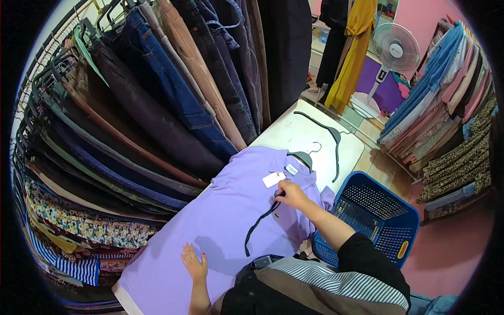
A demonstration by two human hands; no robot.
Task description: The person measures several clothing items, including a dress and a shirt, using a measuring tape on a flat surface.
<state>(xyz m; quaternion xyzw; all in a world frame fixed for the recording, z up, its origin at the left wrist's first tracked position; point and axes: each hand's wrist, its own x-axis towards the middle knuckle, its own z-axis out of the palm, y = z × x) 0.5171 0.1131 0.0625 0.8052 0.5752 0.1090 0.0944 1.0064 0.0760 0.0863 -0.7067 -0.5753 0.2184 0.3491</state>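
Observation:
A lilac polo shirt [226,194] lies spread over the white table, with a small logo on its chest and a white paper tag [273,180] by the collar. Inside the collar sits a dark grey hanger [301,157], its metal hook sticking out at the far side. My right hand [292,194] is closed around the dark hub of what looks like a black hanger [257,229], held over the shirt's chest. One thin arm of it slants down toward me; its hook is hidden. Lower left, my left hand [195,261] rests flat on the shirt, fingers apart.
Another black hanger [332,137] lies on the table's far end [294,126]. A blue plastic basket [407,210] stands right of the table. Trousers [157,79] and other garments hang densely along the left. At the far right are a clothes rack [446,94] and a standing fan [396,48].

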